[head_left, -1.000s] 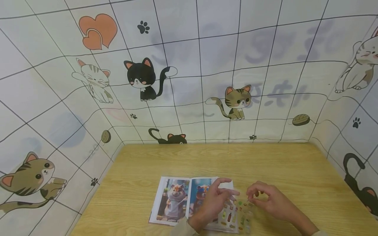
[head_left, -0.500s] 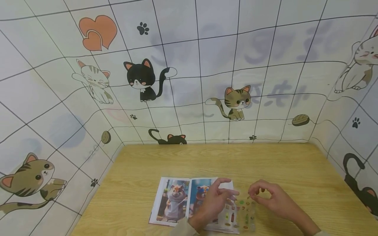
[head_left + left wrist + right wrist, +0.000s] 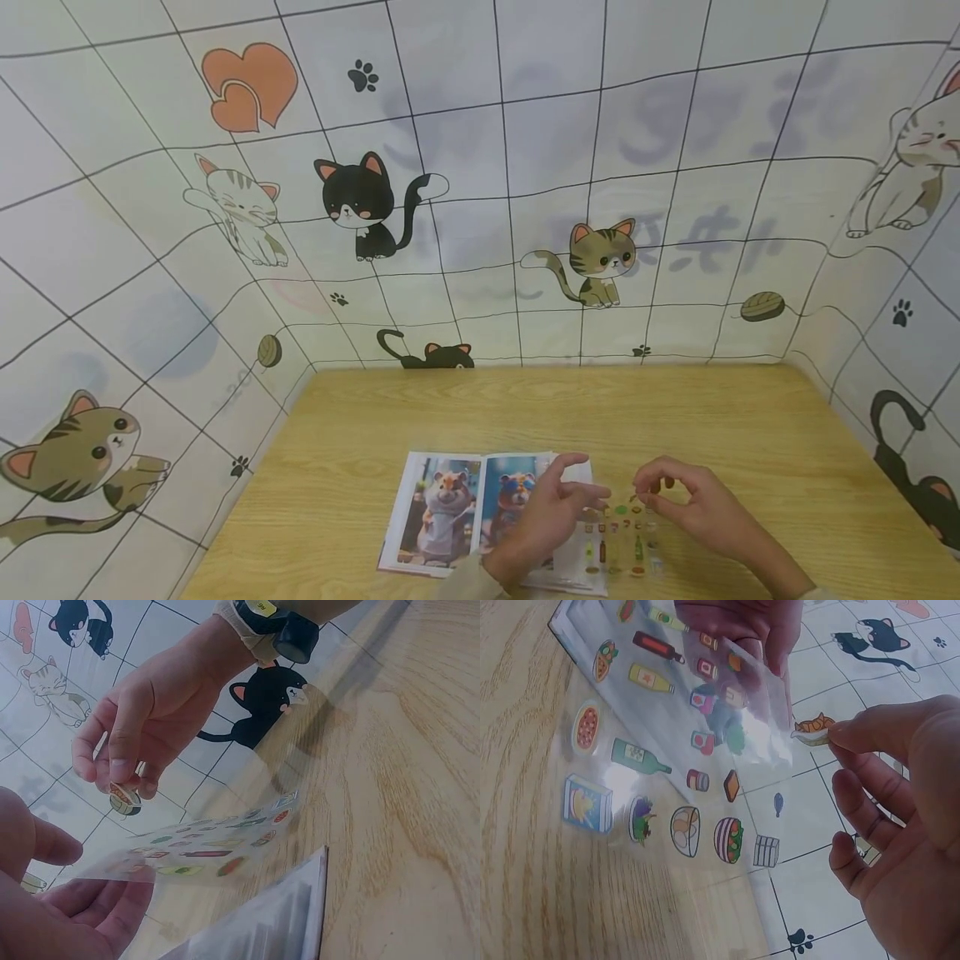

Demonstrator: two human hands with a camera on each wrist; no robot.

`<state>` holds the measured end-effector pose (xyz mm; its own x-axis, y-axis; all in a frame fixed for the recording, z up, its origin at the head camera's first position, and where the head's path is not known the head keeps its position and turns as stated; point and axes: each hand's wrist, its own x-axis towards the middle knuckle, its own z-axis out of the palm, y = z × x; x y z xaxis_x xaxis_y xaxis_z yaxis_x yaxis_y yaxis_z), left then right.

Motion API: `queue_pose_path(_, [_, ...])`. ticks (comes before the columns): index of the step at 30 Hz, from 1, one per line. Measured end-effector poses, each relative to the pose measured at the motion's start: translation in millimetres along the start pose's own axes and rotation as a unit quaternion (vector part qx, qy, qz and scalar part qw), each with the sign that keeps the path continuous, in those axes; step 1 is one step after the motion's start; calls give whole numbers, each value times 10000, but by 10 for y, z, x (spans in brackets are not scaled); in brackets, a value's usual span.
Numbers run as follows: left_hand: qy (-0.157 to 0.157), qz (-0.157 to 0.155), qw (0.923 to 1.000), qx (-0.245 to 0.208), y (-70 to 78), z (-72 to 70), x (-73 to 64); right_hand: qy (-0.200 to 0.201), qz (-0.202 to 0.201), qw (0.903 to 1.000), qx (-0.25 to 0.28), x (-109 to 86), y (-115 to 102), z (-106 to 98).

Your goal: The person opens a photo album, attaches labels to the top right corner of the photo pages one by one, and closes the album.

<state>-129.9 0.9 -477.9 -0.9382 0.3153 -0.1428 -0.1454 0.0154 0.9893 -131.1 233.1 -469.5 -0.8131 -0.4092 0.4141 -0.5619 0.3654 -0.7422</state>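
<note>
My left hand (image 3: 551, 512) holds a clear sticker sheet (image 3: 634, 795) by its edge, thumb above and fingers beneath in the left wrist view. Small food pictures cover the sheet: bottles, jars, bowls, a pizza. It is raised and tilted over the right side of an open book (image 3: 395, 521). Between thumb and index finger, my right hand (image 3: 697, 504) pinches a small sticker (image 3: 812, 731) of what looks like a basket of croissants. That sticker is off the sheet, just beyond its far edge, and the other right fingers are loosely curled.
The book's pages show bear-like animal pictures (image 3: 447, 508), partly covered on the right by my left hand. Beneath everything is a wood-grain table (image 3: 525, 408). Walls (image 3: 480, 208) with printed cats stand behind and on both sides.
The sticker sheet has shifted right, out past the book's right edge. My right hand has moved slightly right with the sticker in its pinch, while the left hand stays nearly still.
</note>
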Motion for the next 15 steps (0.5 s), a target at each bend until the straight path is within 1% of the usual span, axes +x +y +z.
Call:
queue_pose_path(5, [-125, -104, 9999, 4, 14, 22, -9, 21, 69, 10000, 41, -9, -12, -9])
queue_pose_path(11, [-306, -56, 9994, -132, -20, 54, 0, 48, 84, 9999, 83, -16, -9, -16])
queue_pose_path(15, [-373, -46, 9992, -149, -49, 75, 7, 34, 134, 9999, 85, -25, 15, -19])
